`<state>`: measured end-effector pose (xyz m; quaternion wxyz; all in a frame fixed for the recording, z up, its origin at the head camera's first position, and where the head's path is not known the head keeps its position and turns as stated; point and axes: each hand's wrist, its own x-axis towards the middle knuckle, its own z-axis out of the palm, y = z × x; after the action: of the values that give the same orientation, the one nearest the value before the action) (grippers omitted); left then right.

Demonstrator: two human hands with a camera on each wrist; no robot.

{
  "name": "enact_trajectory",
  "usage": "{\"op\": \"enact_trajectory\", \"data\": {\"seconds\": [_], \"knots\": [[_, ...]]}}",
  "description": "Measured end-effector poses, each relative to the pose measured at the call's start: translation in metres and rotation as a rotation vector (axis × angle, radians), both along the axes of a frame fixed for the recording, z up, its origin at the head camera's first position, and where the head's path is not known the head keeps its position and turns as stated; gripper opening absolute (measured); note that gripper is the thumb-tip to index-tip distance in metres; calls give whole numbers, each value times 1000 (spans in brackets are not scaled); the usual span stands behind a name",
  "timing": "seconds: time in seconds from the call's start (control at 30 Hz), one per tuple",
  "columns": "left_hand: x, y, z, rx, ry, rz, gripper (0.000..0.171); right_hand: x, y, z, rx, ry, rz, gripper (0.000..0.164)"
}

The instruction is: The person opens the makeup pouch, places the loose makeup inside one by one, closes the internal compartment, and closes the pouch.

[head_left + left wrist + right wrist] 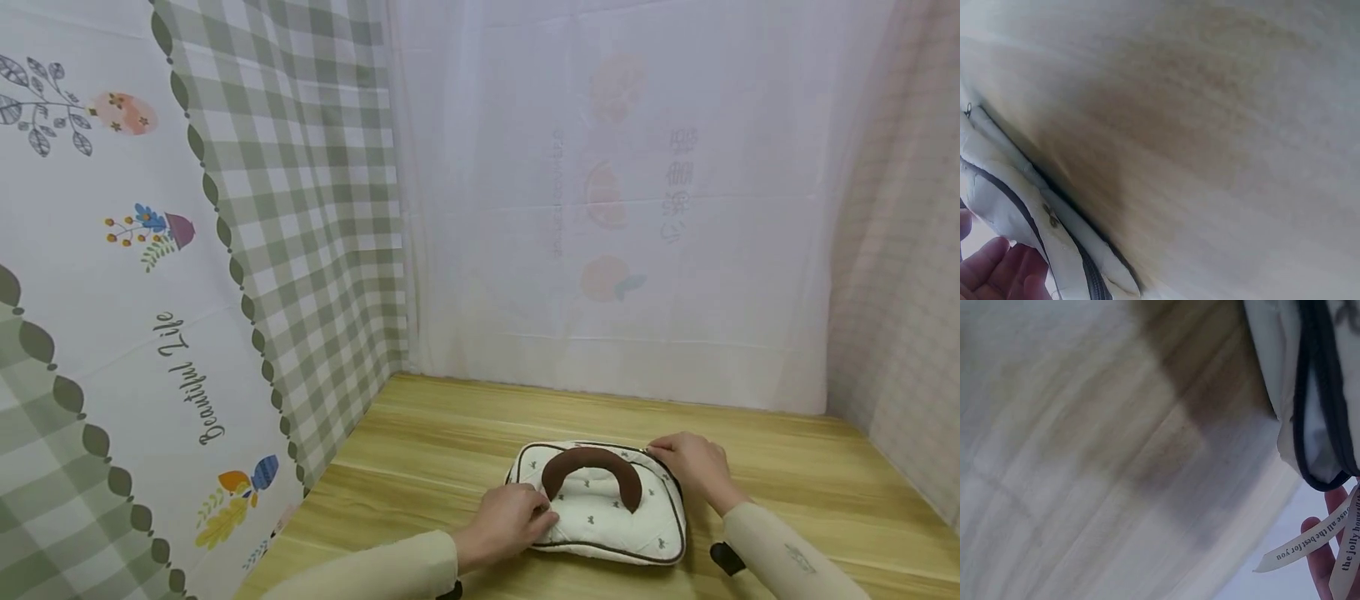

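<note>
A white quilted zip bag (581,533) with small bow prints, dark piping and a brown arched handle (592,457) lies on the wooden table. My left hand (506,521) grips its left side by the handle's base; its curled fingers (1007,269) show against the fabric in the left wrist view. At the far right corner, my right hand (693,467) pinches the zipper end. Two printed ribbon tails (1300,547) hang by its fingers (1319,562) in the right wrist view. Dark bands on the bag's side (1329,387) part there, leaving a gap.
The wooden tabletop (450,417) runs around the bag. A green checked and printed cloth (300,167) hangs on the left, a pale sheet (487,208) behind, and another cloth (915,250) on the right. Black straps (726,558) show under the forearms.
</note>
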<state>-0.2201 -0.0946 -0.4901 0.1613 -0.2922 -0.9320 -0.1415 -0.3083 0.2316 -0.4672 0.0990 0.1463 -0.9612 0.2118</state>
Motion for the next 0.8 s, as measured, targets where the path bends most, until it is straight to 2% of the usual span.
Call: {"op": "enact_trajectory", "data": {"seconds": [0.1,0.27,0.37,0.5,0.7,0.8], "knots": [[-2,0,1,12,-11,6,22,-1,-1,0,-3,-4,-3,22],[-16,-5,6,90,-24,46,24,-1,-1,-2,-17,-6,-1,22],[-28,-8,12,104,-28,26,40,-1,0,-2,-27,-5,3,20],[-47,-10,19,42,-78,-67,56,-1,1,-2,-39,-9,4,19],[-68,-6,25,-112,-150,-278,51,-1,0,-3,-54,-25,3,19],[-75,-3,25,-169,-161,-337,50,0,0,-2,-58,-29,2,19]]}}
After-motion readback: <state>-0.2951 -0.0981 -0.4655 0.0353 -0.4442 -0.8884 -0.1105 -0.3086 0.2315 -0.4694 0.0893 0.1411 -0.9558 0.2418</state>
